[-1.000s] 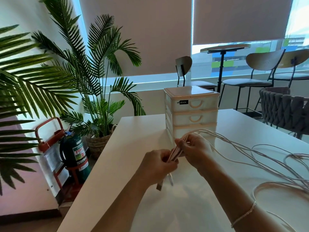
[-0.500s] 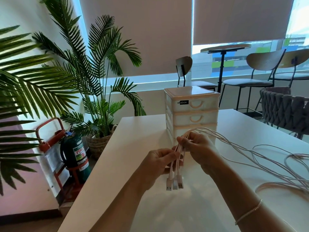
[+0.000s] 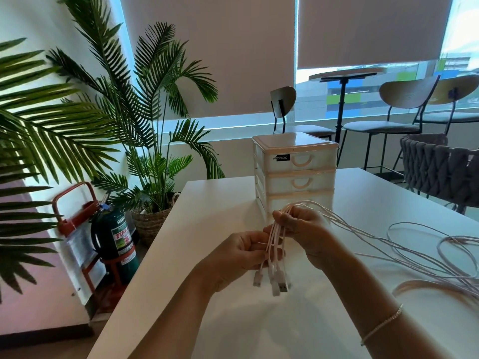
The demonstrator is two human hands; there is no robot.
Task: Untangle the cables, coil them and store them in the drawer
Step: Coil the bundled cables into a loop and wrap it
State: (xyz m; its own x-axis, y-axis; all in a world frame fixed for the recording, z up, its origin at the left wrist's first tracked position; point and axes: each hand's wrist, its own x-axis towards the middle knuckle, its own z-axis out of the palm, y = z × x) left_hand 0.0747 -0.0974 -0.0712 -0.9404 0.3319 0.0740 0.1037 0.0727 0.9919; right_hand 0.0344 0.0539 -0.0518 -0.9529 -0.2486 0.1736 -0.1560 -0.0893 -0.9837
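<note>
left hand [image 3: 241,252] pinches cables [image 3: 276,244] | right hand [image 3: 303,226] grips same bundle above | plugs [image 3: 277,281] dangle, seemingly clear of table [image 3: 207,294]

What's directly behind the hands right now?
The drawer unit stands behind the left hand and right hand. Its two upper drawers are shut; the lowest front is partly covered by the cables.
</note>
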